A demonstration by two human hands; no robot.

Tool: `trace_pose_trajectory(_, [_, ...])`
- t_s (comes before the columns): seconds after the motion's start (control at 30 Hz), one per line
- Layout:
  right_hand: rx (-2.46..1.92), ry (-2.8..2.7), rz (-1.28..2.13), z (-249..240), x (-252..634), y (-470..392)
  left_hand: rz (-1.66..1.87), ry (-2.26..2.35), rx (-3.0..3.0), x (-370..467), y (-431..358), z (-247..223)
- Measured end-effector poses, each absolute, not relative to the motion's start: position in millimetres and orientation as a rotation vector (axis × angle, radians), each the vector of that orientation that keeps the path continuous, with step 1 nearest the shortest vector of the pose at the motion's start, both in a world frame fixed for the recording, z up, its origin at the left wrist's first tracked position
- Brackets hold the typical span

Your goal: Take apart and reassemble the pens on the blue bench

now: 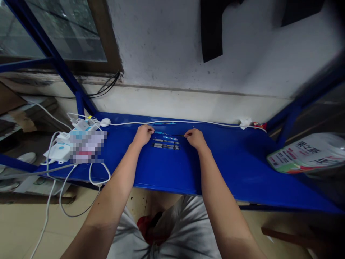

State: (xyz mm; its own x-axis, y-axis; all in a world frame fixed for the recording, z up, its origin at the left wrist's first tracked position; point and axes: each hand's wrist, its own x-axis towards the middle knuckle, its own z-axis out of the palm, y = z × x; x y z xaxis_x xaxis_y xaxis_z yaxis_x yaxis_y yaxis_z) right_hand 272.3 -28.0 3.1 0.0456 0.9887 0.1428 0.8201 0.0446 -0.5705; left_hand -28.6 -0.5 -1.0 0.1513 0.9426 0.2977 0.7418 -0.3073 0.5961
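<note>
A blue metal tabletop [167, 169] runs along a pale wall [172, 43], with a large labelled plastic bottle [304, 153] at its right end and white power strips [60, 149] and chargers at its left, partly hidden by a pixelated patch. A white cable [205, 123] stretches along the rear edge. At center, the left hand [145, 134] has its grip pinched on one end of a slim blue pen part [159, 132], while the right hand [194, 137] has its grip pinched on a thin dark rod [178, 135]; whether the two pieces touch cannot be told. Gray-and-black pens [165, 146] lie side by side just in front, below a short blue piece [170, 138]. Another blue pen [164, 123] lies behind, beside the cable.
</note>
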Motion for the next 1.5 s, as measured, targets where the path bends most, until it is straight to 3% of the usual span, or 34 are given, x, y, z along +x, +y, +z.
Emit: trace_pose_trajectory(1.5, [-1.779, -1.776, 0.494, 3.3, 269.6, -26.7, 0.933, 1.649, 2.023, -28.4, -3.4, 4.5])
